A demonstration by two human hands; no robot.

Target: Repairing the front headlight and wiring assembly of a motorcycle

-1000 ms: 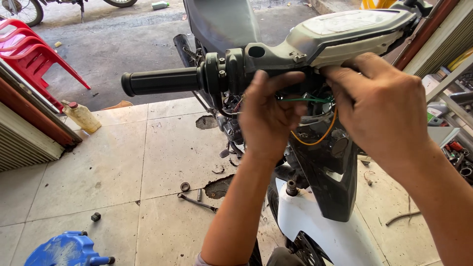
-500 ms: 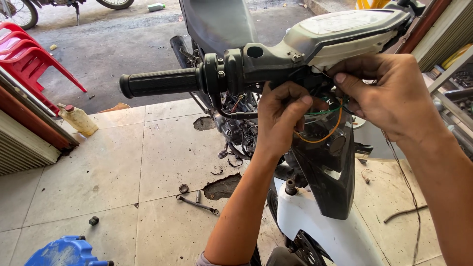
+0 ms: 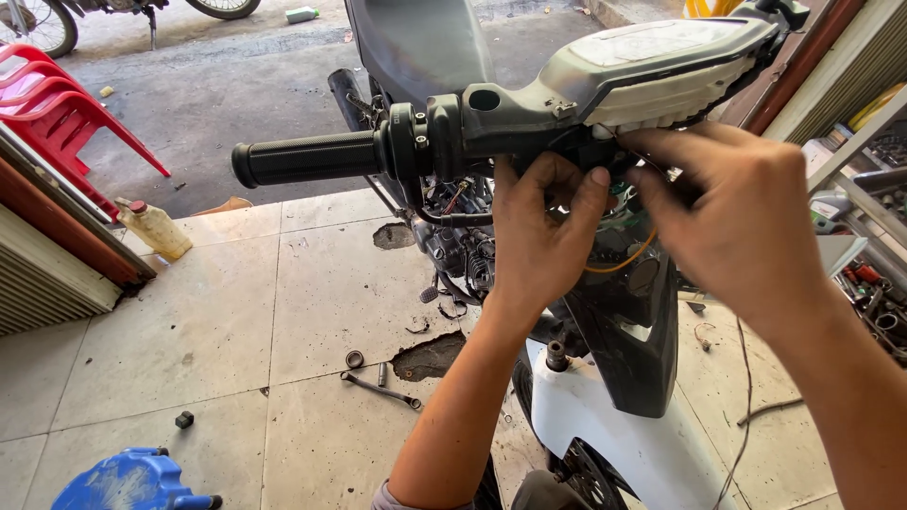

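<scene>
Tangling out from under the grey and white handlebar cover (image 3: 652, 66), a bundle of wires (image 3: 619, 227), one orange strand looping lowest, hangs in front of the scooter's black front body (image 3: 628, 331), and both hands are in it. The left hand (image 3: 543, 236) reaches up from below with fingers curled into the wiring just under the cover; the right hand (image 3: 727, 217) comes in from the side, fingertips pinched narrow on something small there, though what it grips is hidden. The black rubber grip (image 3: 307, 159) juts out to the left, untouched. Below on the tiled floor (image 3: 189, 321) lie a spanner (image 3: 383, 389), a ring-shaped washer (image 3: 354, 359) and a dark oil patch (image 3: 430, 357). A tug on the thin wires could likely pull a connector loose or snap a strand, since the cover's edge sits tight against them.
</scene>
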